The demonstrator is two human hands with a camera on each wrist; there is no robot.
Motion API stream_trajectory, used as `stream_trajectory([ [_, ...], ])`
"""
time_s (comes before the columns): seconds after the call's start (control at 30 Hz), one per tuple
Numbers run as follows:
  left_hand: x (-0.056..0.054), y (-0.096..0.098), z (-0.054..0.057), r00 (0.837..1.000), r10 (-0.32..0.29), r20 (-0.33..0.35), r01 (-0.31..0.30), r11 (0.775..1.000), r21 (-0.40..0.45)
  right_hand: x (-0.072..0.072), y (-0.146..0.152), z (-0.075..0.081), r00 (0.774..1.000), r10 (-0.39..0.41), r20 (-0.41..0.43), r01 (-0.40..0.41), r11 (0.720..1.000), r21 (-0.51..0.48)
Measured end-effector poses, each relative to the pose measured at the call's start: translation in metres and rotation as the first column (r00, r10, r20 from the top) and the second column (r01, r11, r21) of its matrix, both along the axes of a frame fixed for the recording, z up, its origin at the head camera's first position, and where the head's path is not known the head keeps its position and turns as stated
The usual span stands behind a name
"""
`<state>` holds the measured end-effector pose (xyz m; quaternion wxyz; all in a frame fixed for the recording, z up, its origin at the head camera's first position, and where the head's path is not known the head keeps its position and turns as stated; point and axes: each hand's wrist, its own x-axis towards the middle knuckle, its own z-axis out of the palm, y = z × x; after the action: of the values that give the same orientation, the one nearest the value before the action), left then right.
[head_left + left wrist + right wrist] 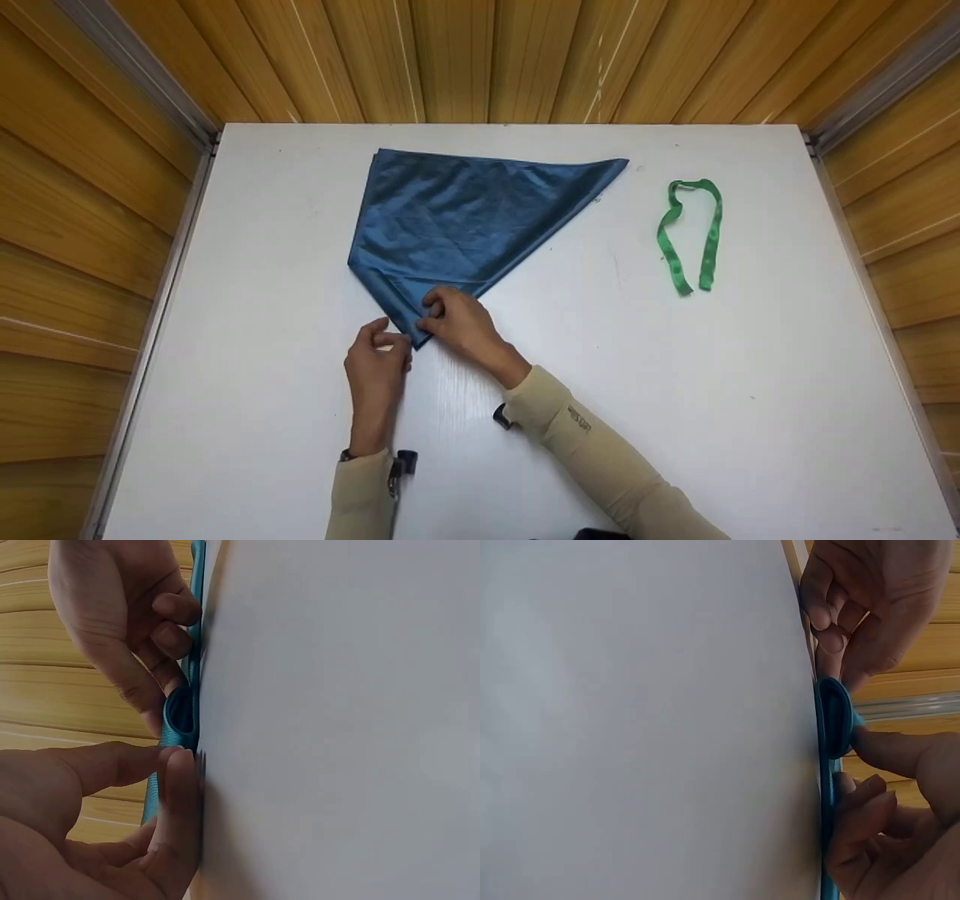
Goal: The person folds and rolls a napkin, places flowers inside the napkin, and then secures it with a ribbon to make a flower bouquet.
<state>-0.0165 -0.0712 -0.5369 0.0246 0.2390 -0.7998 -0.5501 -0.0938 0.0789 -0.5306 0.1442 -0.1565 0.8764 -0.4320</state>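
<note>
A shiny blue satin cloth [450, 217] lies folded on the white table, with a long point to the far right and a near corner between the hands. Along its near left side runs a folded-over strip. My left hand [377, 367] pinches that near corner between thumb and index finger. Just right of it, my right hand [465, 326] holds the folded edge, thumb on top and other fingers curled. Seen end-on in the right wrist view, the edge makes a flattened loop [847, 709] between both hands. Parts of the cloth are hidden under the right fingers.
A green ribbon [712, 225] lies in an open loop on the right side of the white table [750, 420]. Wood-patterned panels [450, 60] stand behind the table and at both sides.
</note>
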Motion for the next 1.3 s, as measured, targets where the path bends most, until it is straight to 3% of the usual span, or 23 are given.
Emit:
stream_trajectory([
  [0.2,-0.0007,0.0015,0.0011,1.000,-0.013,-0.009,0.014,0.999,0.029,-0.0014,0.0024,-0.0016,0.998,0.049,0.037,-0.045,0.996,-0.083],
  [0.43,0.0000,0.0036,0.0014,0.998,-0.011,-0.067,0.014,0.999,0.039,-0.0003,0.0037,-0.0021,0.981,0.109,0.160,-0.070,0.970,-0.234],
  [0.5,0.0000,0.0034,0.0012,0.997,-0.012,-0.078,0.015,0.999,0.046,-0.0006,0.0036,-0.0015,0.984,0.108,0.142,-0.076,0.974,-0.214],
  [0.7,-0.0016,0.0010,0.0007,0.999,-0.018,-0.042,0.019,1.000,0.016,-0.0034,0.0042,-0.0010,0.994,0.101,-0.042,-0.104,0.992,-0.068],
  [0.93,-0.0038,0.0015,0.0023,1.000,-0.022,0.003,0.022,0.999,0.050,-0.0036,0.0036,0.0002,0.998,0.037,0.058,-0.032,0.996,-0.081],
  [1.2,-0.0019,0.0021,0.0011,0.997,-0.022,-0.074,0.026,0.998,0.053,-0.0015,0.0029,-0.0014,0.990,0.062,0.128,-0.040,0.984,-0.173],
  [1.3,-0.0010,0.0015,0.0002,0.995,-0.026,-0.094,0.030,0.999,0.042,-0.0013,0.0028,-0.0006,0.990,0.075,0.118,-0.053,0.982,-0.180],
])
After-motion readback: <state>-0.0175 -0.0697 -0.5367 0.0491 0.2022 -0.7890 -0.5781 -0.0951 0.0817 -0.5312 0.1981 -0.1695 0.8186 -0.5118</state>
